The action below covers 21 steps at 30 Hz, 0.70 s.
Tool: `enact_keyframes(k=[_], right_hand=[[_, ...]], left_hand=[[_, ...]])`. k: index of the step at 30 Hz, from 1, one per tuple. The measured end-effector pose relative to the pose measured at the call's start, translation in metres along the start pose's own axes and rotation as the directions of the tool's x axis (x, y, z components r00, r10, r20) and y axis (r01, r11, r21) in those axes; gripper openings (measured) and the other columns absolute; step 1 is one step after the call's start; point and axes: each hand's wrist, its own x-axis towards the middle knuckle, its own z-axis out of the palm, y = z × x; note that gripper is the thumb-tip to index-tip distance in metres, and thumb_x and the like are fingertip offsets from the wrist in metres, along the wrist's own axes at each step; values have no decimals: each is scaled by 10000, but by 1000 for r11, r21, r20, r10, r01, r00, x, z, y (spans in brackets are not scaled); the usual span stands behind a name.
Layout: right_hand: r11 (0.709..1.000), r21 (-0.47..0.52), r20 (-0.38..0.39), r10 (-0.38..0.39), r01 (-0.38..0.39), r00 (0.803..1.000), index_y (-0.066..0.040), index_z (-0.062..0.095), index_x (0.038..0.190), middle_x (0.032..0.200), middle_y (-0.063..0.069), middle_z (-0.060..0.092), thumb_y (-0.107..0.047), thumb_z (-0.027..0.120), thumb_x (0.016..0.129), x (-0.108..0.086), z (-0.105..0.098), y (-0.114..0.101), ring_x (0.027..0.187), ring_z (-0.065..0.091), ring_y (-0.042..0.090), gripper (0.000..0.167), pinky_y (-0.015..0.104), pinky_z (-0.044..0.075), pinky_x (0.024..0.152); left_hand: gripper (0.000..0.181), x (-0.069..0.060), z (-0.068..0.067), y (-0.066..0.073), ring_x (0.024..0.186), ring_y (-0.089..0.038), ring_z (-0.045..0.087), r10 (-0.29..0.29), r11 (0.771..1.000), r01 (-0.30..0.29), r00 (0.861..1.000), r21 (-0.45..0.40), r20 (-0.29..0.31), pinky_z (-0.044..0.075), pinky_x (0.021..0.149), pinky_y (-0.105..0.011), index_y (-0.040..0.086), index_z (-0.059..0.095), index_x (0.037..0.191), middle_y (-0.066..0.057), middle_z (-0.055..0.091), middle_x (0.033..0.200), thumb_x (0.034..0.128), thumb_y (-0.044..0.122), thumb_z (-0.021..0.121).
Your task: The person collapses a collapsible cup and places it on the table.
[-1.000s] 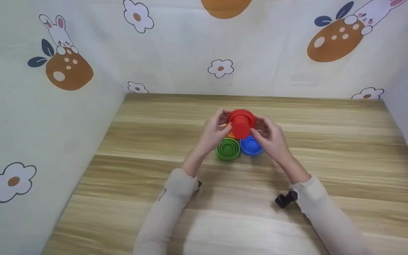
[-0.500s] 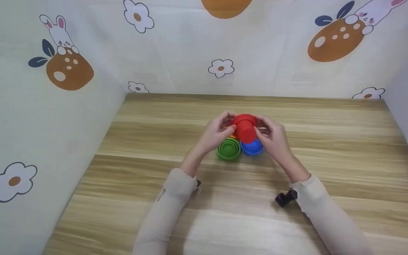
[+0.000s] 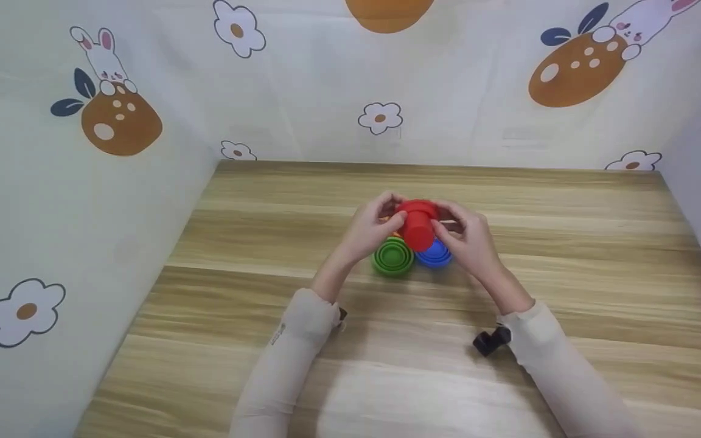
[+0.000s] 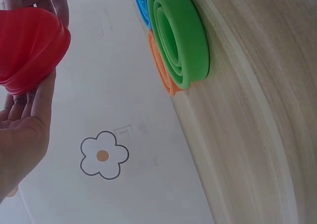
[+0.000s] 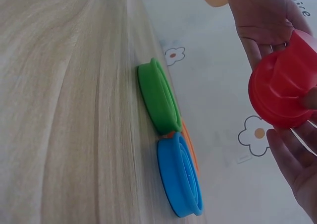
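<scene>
A red collapsible cup (image 3: 418, 231) is held above the table between both hands, its narrow end pointing toward me. My left hand (image 3: 367, 231) grips its left side, thumb near the narrow part and fingers at the wide rim. On the other side my right hand (image 3: 471, 238) pinches it in the same way. Creases and folds show in the red wall in the right wrist view. Below the hands, a green collapsed cup (image 3: 392, 257) and a blue collapsed cup (image 3: 434, 254) lie flat side by side. Behind them sits an orange one (image 4: 167, 78), mostly hidden in the head view.
The cups rest on a wood-grain table (image 3: 253, 243). A pale wall covering (image 3: 302, 91) with flowers and rabbits rises at its back and left. A black wrist mount (image 3: 491, 341) hangs at the right sleeve.
The red cup has come slightly down and nearer to me, and its narrow end swung right, then partly back. Both hands have kept their hold. The other cups stay put.
</scene>
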Motion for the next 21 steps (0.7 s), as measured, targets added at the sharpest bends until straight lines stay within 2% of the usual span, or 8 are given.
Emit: enact_keyframes(k=[5, 7, 16, 21], right_hand=[[996, 69, 23, 48, -49, 999, 77, 601, 1269, 1189, 245, 678, 44, 639, 906, -1, 0, 1, 977, 674, 27, 366, 184, 581, 852], [993, 103, 30, 63, -66, 998, 95, 582, 1275, 1198, 272, 663, 48, 628, 910, -1, 0, 2, 965, 658, -17, 371, 163, 573, 854], [966, 215, 24, 140, -142, 990, 112, 550, 1284, 1235, 289, 639, 56, 581, 927, -2, 4, 2, 1000, 656, -23, 363, 137, 550, 885], [959, 225, 1, 175, -171, 985, 110, 558, 1265, 1217, 262, 651, 52, 603, 923, -1, 6, 0, 990, 659, -18, 350, 140, 550, 888]], left_hand=[[264, -1, 0, -1, 1035, -257, 645, 11, 999, -12, 999, -30, -41, 593, 921, -333, -69, 564, 1192, -245, 652, 1160, 957, 46, 528], [259, -1, 0, -2, 1033, -251, 645, 17, 998, -20, 998, -53, -54, 597, 900, -323, -71, 560, 1189, -250, 649, 1155, 957, 37, 522], [251, -2, 1, -2, 915, -139, 625, 39, 986, -55, 994, -157, -103, 572, 785, -214, -107, 538, 1179, -276, 635, 1093, 950, -14, 494], [247, -2, 1, -2, 865, -103, 623, 43, 979, -66, 992, -194, -119, 564, 754, -198, -118, 525, 1175, -284, 627, 1080, 949, -30, 480]])
